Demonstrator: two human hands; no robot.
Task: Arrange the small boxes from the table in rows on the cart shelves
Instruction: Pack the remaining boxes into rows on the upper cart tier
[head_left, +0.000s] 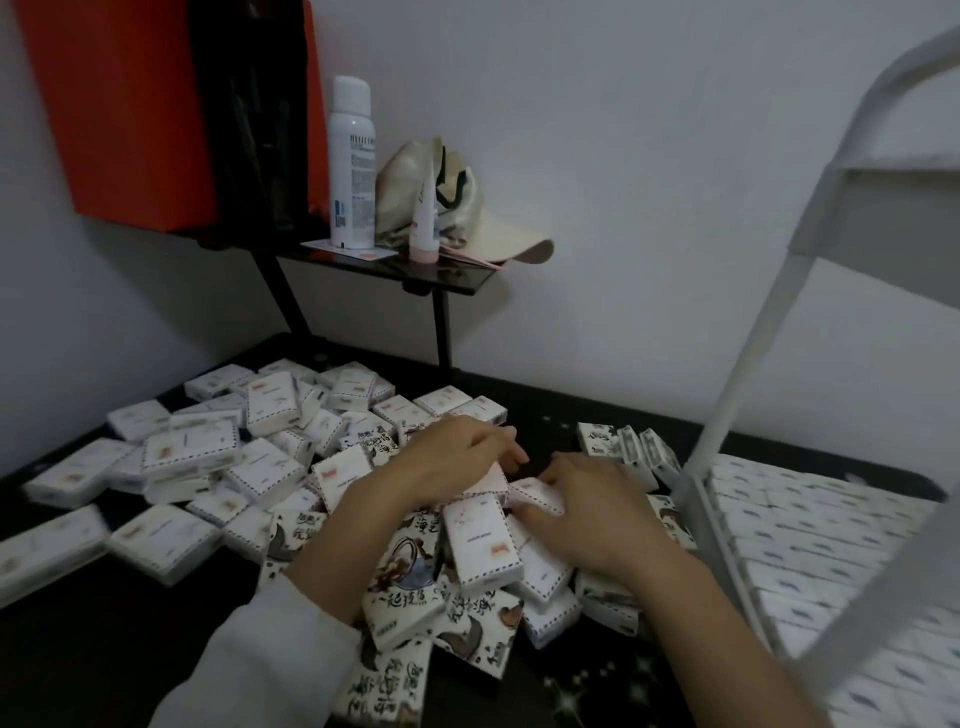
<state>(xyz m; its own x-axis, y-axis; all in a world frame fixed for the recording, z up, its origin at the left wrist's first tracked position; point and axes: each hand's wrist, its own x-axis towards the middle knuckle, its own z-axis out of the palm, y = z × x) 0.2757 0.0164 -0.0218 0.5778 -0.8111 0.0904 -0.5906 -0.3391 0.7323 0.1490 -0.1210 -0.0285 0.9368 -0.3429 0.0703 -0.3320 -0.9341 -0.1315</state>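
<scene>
Small boxes (208, 457): a loose heap, white with dashed borders or ink-drawing prints, across the dark bench (104, 649) from the left edge to the frame centre. Three stand on edge right of centre.
Left hand (457, 457): centre frame, fingers bent down over the heap; cannot tell whether it grips or only rests. White sleeve (260, 660) below it.
Right hand (587, 504): just beside the left, thumb and bent fingers pinching a white box (535, 493).
Cart (737, 374): white frame, right of frame. Its shelf (722, 551), lower right, holds packed rows of boxes (810, 535).
Black raised shelf (415, 270), upper centre: spray can (352, 161), tube (423, 218), cap (498, 234).
Orange box (130, 104): upper left.
</scene>
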